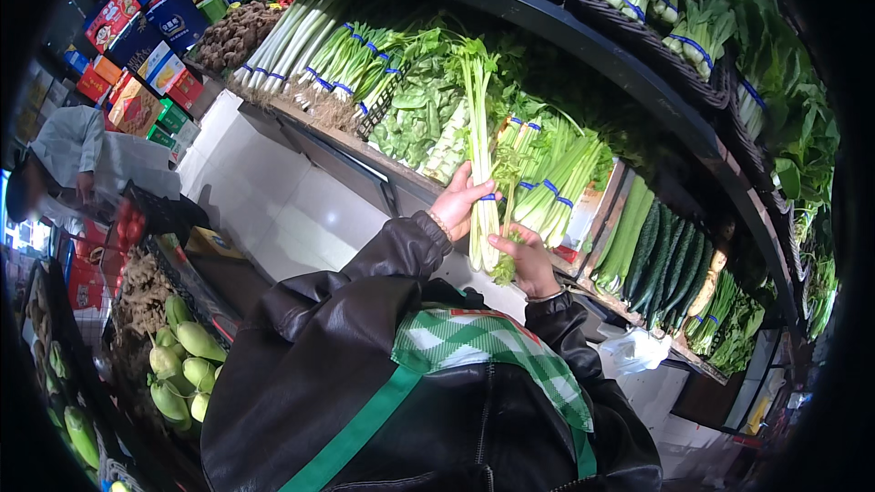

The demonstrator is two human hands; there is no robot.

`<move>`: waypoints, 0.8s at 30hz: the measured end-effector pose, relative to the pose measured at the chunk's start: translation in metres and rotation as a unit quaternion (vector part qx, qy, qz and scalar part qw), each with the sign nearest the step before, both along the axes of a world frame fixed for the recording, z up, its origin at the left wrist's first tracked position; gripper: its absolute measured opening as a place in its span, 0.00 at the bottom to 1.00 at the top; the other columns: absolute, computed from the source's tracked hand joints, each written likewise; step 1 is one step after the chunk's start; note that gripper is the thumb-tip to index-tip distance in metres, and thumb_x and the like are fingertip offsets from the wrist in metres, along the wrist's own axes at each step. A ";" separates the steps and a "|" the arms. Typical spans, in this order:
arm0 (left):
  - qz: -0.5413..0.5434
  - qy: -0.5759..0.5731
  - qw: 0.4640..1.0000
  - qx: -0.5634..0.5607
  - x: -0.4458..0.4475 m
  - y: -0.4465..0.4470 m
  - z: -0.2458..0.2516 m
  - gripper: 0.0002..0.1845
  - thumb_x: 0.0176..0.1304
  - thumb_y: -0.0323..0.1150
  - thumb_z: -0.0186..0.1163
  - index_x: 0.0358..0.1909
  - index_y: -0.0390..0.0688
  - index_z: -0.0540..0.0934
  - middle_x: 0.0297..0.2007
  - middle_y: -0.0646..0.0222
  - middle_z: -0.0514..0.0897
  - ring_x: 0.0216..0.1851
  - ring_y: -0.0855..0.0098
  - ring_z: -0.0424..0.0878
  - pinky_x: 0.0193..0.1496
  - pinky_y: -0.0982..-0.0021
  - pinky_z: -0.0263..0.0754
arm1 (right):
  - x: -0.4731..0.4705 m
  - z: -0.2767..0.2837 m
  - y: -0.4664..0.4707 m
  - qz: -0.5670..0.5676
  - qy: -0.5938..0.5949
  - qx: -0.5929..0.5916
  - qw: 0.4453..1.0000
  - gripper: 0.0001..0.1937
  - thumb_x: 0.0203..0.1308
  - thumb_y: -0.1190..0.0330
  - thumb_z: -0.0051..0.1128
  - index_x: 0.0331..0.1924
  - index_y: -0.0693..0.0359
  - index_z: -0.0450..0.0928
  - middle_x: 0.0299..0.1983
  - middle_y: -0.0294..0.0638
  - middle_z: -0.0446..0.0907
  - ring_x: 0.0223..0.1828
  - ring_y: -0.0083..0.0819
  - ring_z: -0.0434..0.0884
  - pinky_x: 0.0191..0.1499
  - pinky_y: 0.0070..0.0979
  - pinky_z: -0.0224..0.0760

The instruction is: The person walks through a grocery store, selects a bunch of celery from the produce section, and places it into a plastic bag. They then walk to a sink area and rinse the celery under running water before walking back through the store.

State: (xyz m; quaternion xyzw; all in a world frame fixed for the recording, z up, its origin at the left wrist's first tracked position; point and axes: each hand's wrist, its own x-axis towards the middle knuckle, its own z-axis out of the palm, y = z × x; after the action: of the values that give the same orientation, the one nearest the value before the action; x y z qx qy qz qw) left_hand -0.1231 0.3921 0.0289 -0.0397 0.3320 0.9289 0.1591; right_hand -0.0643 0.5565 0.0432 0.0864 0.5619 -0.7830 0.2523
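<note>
A bunch of celery (481,116) stands nearly upright before me, bound low down by a blue tie. Around its lower stalks my left hand (456,206) is closed, the thumb lying across the front near the tie. My right hand (532,261) pinches a thin leafy celery stalk (506,201) along the bunch's right side, fingertips close to the bunch's base. Some yellowish-green leaves (504,270) hang below those fingertips. Behind the hands, more celery bunches (557,184) with blue ties lie on the shelf, beside stem lettuce (450,140) with broad leaves.
Spring onions (362,58), leeks (294,37) and cucumbers (666,253) line the display shelf (328,130). An upper shelf edge (526,3) curves overhead, bearing wicker baskets (649,48) of greens. Green radishes (181,372) fill a crate behind me. Another person (75,143) stands far left.
</note>
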 end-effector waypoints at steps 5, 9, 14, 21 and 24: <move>-0.002 0.003 1.000 0.020 0.001 0.000 0.001 0.24 0.63 0.27 0.57 0.59 0.49 0.61 0.41 0.71 0.72 0.41 0.72 0.76 0.44 0.65 0.76 | 0.003 -0.002 0.002 -0.022 -0.031 -0.054 0.998 0.08 0.57 0.75 0.58 0.41 0.65 0.76 0.33 0.36 0.80 0.30 0.22 0.79 0.35 0.19 0.74; 0.024 -0.032 0.999 0.024 0.000 0.001 0.001 0.24 0.63 0.27 0.58 0.58 0.50 0.62 0.42 0.70 0.72 0.41 0.70 0.76 0.43 0.65 0.76 | 0.005 0.000 0.008 -0.002 0.008 -0.063 0.998 0.10 0.57 0.75 0.54 0.44 0.65 0.74 0.32 0.39 0.80 0.29 0.23 0.79 0.35 0.19 0.74; 0.058 -0.044 0.997 0.027 -0.009 -0.005 -0.002 0.22 0.63 0.27 0.58 0.56 0.51 0.63 0.41 0.70 0.72 0.39 0.70 0.77 0.39 0.66 0.77 | 0.015 0.002 0.013 -0.084 -0.003 -0.088 0.993 0.06 0.57 0.76 0.50 0.39 0.63 0.70 0.31 0.40 0.79 0.31 0.26 0.78 0.35 0.23 0.74; 0.102 -0.053 0.993 -0.017 -0.022 -0.018 -0.006 0.24 0.60 0.26 0.61 0.54 0.51 0.64 0.36 0.71 0.74 0.34 0.71 0.78 0.36 0.68 0.76 | 0.037 -0.003 0.029 -0.197 0.101 -0.075 0.972 0.04 0.56 0.78 0.44 0.35 0.61 0.66 0.24 0.37 0.72 0.27 0.25 0.73 0.34 0.21 0.66; 0.122 -0.049 0.991 -0.032 -0.029 -0.026 -0.007 0.25 0.58 0.23 0.61 0.55 0.50 0.64 0.37 0.69 0.75 0.33 0.71 0.78 0.36 0.68 0.76 | 0.044 0.000 0.042 -0.223 0.125 0.012 0.967 0.04 0.57 0.78 0.47 0.34 0.61 0.67 0.24 0.34 0.71 0.23 0.23 0.72 0.28 0.19 0.67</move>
State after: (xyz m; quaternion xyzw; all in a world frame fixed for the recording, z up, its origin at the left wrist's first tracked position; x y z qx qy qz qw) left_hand -0.1523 0.3664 0.0221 -0.1310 0.3462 0.9271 0.0592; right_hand -0.0204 0.5990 0.0434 0.1136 0.5650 -0.8173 -0.0017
